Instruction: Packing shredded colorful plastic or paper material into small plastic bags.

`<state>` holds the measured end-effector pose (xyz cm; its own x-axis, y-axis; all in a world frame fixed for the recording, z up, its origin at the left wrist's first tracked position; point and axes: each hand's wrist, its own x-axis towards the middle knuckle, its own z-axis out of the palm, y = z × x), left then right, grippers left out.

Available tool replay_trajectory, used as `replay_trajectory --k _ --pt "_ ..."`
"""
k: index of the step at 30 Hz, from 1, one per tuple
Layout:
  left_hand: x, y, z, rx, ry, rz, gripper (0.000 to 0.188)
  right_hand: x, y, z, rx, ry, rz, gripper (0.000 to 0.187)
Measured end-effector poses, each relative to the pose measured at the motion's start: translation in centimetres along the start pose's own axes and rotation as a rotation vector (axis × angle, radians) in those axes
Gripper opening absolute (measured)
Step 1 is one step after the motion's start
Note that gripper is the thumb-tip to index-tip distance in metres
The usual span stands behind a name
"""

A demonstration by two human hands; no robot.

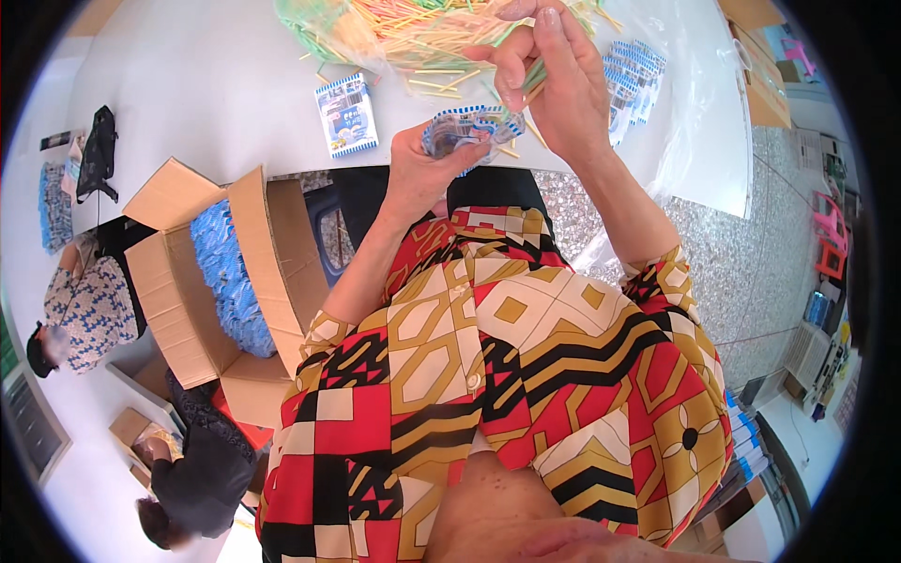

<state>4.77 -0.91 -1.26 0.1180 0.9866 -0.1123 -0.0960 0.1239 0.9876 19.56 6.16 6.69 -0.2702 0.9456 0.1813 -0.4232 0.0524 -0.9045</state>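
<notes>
My left hand (411,171) grips a clear plastic packet (460,129) with blue-and-white striped edges, just off the table's near edge. Beside its upper right end is my right hand (574,105), fingers bent, with a few thin coloured sticks (536,75) between them. Past both hands a clear bag (366,42) lies spread out, holding a heap of thin green, yellow and pink sticks (427,26). Some loose sticks (436,86) lie on the table. A filled packet (346,114) rests flat to the left of my left hand.
More striped packets (633,83) lie in a pile right of my right hand. Clear plastic film (690,103) hangs over the table (235,84) edge. An open carton (169,281) of blue packets (230,277) stands at my left. Two people (94,291) are further left.
</notes>
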Motion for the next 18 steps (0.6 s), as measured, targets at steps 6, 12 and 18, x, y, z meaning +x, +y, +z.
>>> replay_trajectory --k 6,12,18 --pt "0.1 0.1 0.1 -0.015 0.021 -0.003 0.018 -0.4 0.2 0.4 0.102 0.056 -0.001 0.031" --pt "0.0 0.2 0.2 0.003 0.02 0.001 0.018 0.5 2.4 -0.5 0.276 -0.059 -0.142 0.031" --pt "-0.1 0.4 0.3 -0.02 0.011 0.021 0.019 1.4 3.6 -1.4 0.34 -0.11 -0.211 0.03"
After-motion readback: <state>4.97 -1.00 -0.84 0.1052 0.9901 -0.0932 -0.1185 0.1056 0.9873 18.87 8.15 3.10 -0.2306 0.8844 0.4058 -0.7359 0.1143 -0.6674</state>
